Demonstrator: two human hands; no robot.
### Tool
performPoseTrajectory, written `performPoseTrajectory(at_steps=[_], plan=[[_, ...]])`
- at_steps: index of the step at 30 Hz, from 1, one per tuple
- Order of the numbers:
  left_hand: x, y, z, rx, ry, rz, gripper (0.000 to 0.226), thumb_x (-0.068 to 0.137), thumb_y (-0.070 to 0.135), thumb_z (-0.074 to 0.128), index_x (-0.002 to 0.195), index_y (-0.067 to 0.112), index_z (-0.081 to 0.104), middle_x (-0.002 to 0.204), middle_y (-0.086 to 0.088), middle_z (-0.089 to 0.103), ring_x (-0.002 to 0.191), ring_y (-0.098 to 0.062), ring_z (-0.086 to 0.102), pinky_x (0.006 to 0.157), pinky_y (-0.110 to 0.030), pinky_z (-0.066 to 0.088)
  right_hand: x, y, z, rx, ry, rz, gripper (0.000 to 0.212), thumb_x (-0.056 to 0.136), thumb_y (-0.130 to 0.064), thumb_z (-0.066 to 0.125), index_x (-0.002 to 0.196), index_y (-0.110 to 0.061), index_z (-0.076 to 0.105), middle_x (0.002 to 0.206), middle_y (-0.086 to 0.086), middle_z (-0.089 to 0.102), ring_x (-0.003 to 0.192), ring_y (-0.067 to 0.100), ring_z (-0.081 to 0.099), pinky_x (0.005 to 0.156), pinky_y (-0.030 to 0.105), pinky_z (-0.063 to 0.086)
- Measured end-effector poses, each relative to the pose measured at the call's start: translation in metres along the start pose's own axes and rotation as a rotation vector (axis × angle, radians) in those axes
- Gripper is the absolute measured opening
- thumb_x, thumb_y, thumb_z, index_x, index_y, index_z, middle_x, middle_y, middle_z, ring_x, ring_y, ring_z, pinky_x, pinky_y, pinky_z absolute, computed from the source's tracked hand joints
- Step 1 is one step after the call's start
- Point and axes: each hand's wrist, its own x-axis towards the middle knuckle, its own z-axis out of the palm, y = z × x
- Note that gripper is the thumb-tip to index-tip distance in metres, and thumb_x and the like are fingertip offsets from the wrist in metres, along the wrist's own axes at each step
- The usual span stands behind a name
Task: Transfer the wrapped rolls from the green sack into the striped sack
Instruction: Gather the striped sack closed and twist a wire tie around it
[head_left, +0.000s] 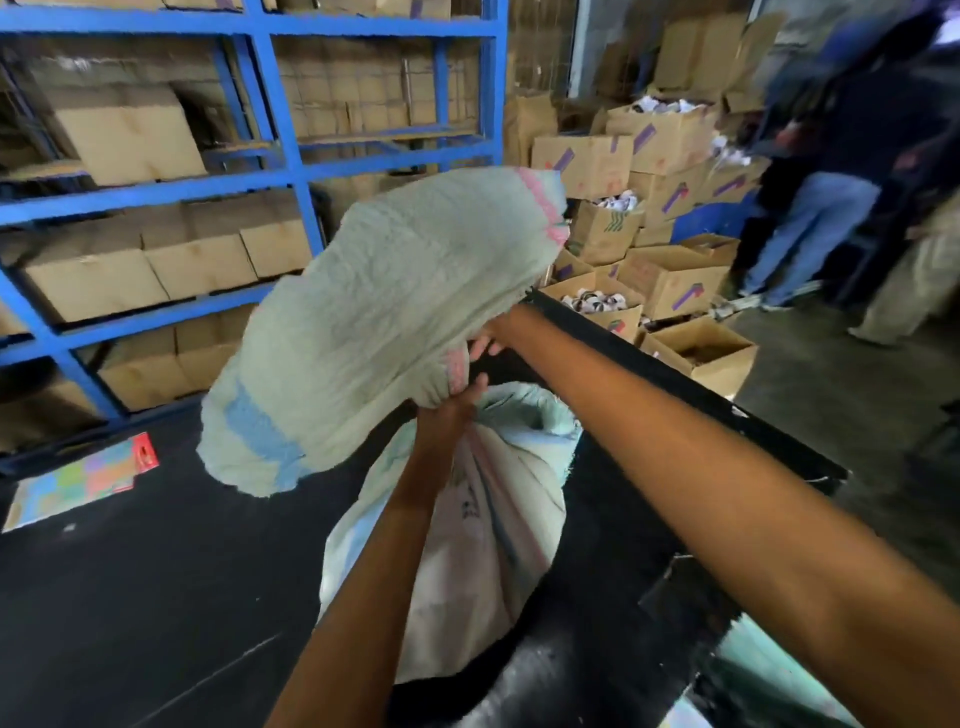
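Observation:
A pale green woven sack (384, 322) with pink and blue bands is lifted up in the air, bulging and tilted, its blue-banded end low at the left. My left hand (451, 410) grips its lower edge from below. My right hand (491, 335) clutches the same edge a little higher, fingers curled into the cloth. Directly beneath stands a pale sack (483, 530) with faint blue and pink stripes, its mouth (524, 410) open upward on the black table. No wrapped rolls are visible; the sacks hide their contents.
A black table (156, 597) carries a colourful flat pack (83, 480) at the left. Blue shelving (280, 171) with cardboard boxes stands behind. Open boxes (675, 280) of small items are stacked at the right, and people (831, 208) stand beyond them. A green sack edge (769, 670) shows bottom right.

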Motion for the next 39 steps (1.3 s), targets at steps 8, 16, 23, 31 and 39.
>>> performPoseTrajectory(at_steps=[8,16,23,31,39], plan=[[-0.036,-0.064,0.042,0.105,-0.162,-0.374,0.048,0.086,0.055,0.067,0.121,0.021,0.069,0.093,0.006,0.066,0.088,-0.013,0.060,0.075,-0.028,0.050,0.055,0.086,-0.065,0.211,-0.195,0.063,0.030,0.102,-0.038,0.045,0.110,-0.018,0.066,0.104,-0.003,0.074,0.082,0.016,0.075,0.076,0.028,0.058],[-0.009,-0.111,0.091,0.228,-0.210,-0.458,0.047,0.104,0.039,0.047,0.149,0.025,0.046,0.133,0.003,0.055,0.116,-0.017,0.052,0.093,-0.031,0.046,0.117,0.178,-0.059,0.080,-0.097,0.087,0.007,0.095,-0.017,0.056,0.098,-0.014,0.061,0.080,0.002,0.067,0.053,0.015,0.064,0.055,0.024,0.050],[0.017,-0.208,0.093,0.362,-0.204,-0.537,0.077,0.081,0.059,0.055,0.150,0.028,0.044,0.153,0.012,0.043,0.142,-0.011,0.038,0.124,-0.040,0.021,0.167,0.354,-0.051,-0.348,0.061,0.131,0.023,0.084,-0.019,0.058,0.092,-0.009,0.076,0.086,0.012,0.076,0.081,0.029,0.074,0.079,0.039,0.061],[0.037,-0.239,0.091,0.405,-0.104,-0.729,0.091,0.075,0.059,0.058,0.143,0.000,0.044,0.146,-0.031,0.041,0.136,-0.050,0.037,0.117,-0.059,0.026,0.161,0.521,-0.008,-0.348,0.131,0.448,0.029,0.089,-0.028,0.065,0.114,-0.014,0.072,0.116,0.012,0.072,0.110,0.034,0.068,0.088,0.037,0.056],[0.051,-0.287,0.087,0.554,-0.114,-0.865,0.094,0.070,0.083,0.058,0.117,0.002,0.066,0.116,-0.028,0.064,0.117,-0.047,0.058,0.105,-0.048,0.043,0.151,0.574,0.074,-0.211,0.246,0.738,0.051,0.089,-0.049,0.068,0.117,-0.007,0.066,0.117,0.016,0.069,0.110,0.035,0.068,0.087,0.040,0.055]])
